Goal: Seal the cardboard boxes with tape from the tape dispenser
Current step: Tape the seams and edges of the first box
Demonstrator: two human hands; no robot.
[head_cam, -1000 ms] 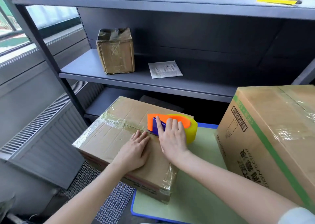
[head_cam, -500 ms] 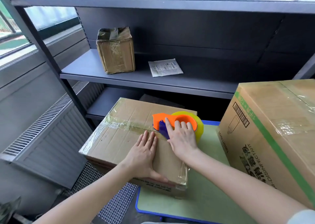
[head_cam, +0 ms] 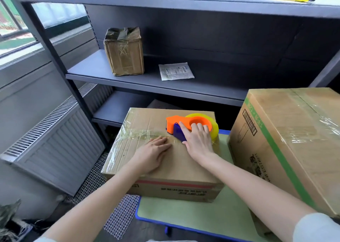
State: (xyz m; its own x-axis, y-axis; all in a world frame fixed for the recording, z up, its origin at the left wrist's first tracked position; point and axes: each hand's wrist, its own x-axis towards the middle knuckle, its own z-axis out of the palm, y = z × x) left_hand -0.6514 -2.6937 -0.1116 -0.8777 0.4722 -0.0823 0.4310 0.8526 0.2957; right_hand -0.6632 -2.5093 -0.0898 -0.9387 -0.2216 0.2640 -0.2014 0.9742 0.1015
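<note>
While your right hand (head_cam: 198, 142) grips the tape dispenser (head_cam: 181, 121), barely advanced along the seam, your flat left hand (head_cam: 151, 155) steadies the box (head_cam: 176, 170); the right stretch looks untaped.

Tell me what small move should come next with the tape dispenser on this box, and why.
Probably draw the tape dispenser rightward along the seam to the cardboard box right edge. Only the seam's left stretch carries clear tape; the right hand grips the dispenser mid-top, and the left hand presses flat beside the seam, steadying the box.
</note>
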